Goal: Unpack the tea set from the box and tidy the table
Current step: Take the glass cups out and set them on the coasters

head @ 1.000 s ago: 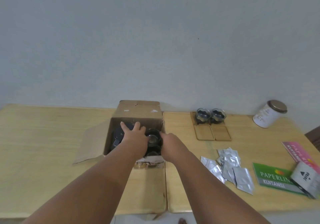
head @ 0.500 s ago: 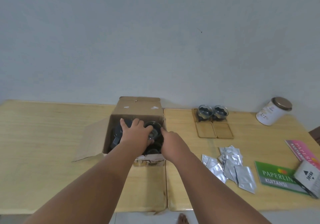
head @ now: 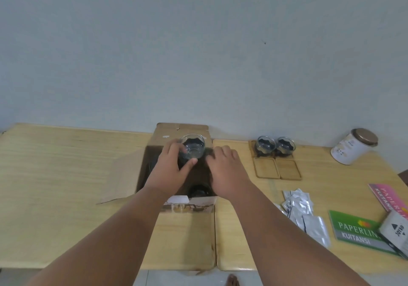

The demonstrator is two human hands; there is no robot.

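An open cardboard box [head: 154, 141] sits mid-table against the wall. My left hand [head: 171, 167] grips a small clear glass cup [head: 192, 146] with dark packing inside, raised above the box opening. My right hand [head: 225, 168] rests on the box's right edge with fingers spread and nothing in it. Another dark item [head: 198, 190] is visible low inside the box. Two more glass cups [head: 266, 145] [head: 286, 144] stand on wooden coasters to the right, with two bare wooden coasters [head: 266, 168] [head: 288, 169] in front of them.
Several silver sachets [head: 302, 208] lie on the wooden table [head: 55, 175] at right. A green receipt book [head: 353, 230], a pink book [head: 388, 197] and a white packet [head: 397, 230] lie at the right edge. A white canister with a bronze lid [head: 351, 146] leans near the wall.
My left hand has lifted a glass cup up out of the box. My right hand has shifted from inside the box to its right edge.
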